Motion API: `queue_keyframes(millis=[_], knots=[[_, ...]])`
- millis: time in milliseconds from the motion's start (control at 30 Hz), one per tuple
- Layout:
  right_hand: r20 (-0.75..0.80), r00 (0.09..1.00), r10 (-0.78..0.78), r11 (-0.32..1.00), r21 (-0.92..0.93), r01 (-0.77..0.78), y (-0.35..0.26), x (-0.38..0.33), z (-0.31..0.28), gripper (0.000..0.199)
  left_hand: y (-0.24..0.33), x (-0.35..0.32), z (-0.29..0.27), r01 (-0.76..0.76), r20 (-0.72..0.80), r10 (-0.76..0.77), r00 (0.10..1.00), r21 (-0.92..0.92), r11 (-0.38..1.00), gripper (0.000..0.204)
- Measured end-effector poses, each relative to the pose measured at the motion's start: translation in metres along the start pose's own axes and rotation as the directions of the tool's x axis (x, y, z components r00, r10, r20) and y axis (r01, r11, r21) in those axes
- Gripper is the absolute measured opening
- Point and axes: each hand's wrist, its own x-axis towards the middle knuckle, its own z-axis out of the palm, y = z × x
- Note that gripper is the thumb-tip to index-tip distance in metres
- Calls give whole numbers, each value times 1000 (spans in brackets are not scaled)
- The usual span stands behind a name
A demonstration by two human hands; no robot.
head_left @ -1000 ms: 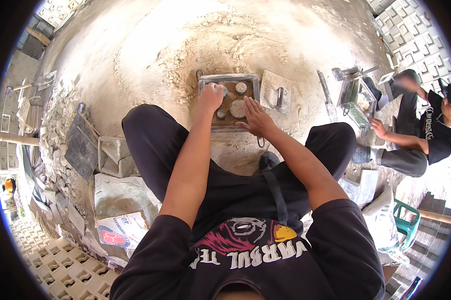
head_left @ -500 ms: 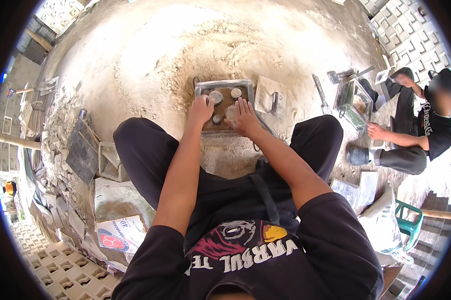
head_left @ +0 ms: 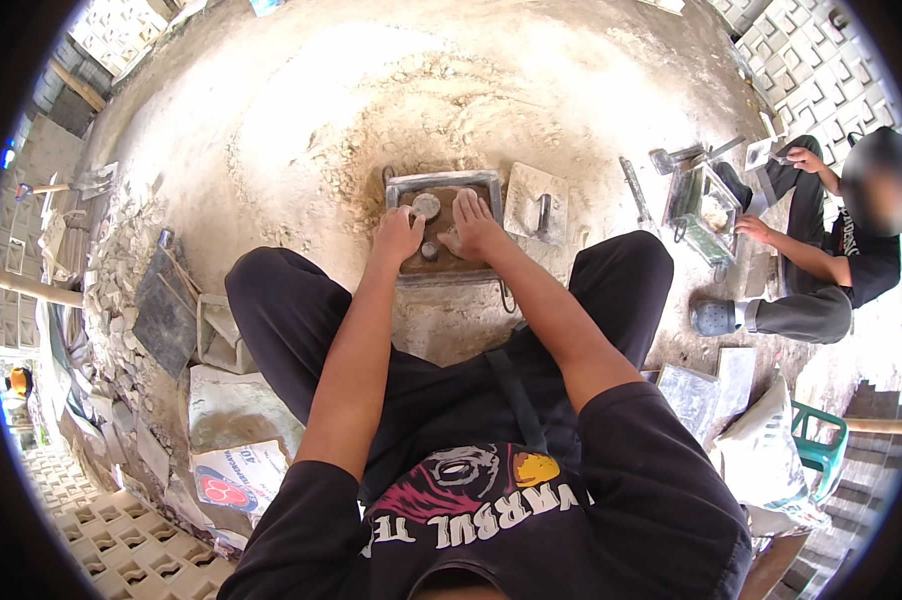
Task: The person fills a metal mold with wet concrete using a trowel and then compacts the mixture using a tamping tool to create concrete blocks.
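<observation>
Between my knees on the ground lies a rectangular metal mould (head_left: 443, 181), filled with brown, sand-like material. A round grey disc (head_left: 426, 207) is set in the fill near the far left, and a smaller round piece (head_left: 430, 250) sits closer to me. My left hand (head_left: 399, 236) is closed over the mould's left wall, its fingertips beside the larger disc. Fingers stretched out, my right hand (head_left: 474, 230) lies flat on the right part of the fill, hiding what is under it. A float trowel (head_left: 536, 205) with a dark handle rests right of the mould.
A co-worker (head_left: 821, 260) at the right handles another metal mould (head_left: 706, 215). A hammer (head_left: 671, 160) and a dark bar (head_left: 636, 190) lie nearby. To my left are rubble (head_left: 121, 290), a dark board (head_left: 166, 305) and a paper sack (head_left: 241, 475). Loose sand (head_left: 421, 100) spreads ahead.
My right hand has slid forward over the fill and now covers the far right disc, which showed before. My left hand has stayed at the left wall. The co-worker's far hand has moved slightly.
</observation>
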Motion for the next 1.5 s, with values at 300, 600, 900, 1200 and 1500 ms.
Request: queue_keyframes(millis=[300,600,900,1200,1500], knots=[[121,934,337,864,354,-358,85,-6,-62,33,10,0,37,-146,34,148,988,-64,987,51],[381,848,370,887,126,-444,118,-59,19,31,81,-50,109,-484,213,437,874,292,825,80],[459,774,436,786,225,-576,114,-88,50,30,89,-62,98,-692,408,565,717,324,645,75],[319,846,428,789,323,-522,137,-98,61,39,35,13,43,3,-169,40,985,247,969,71],[64,587,807,404,664,-629,135,-41,-72,67,-12,15,53,403,-70,-437,897,-278,872,69]])
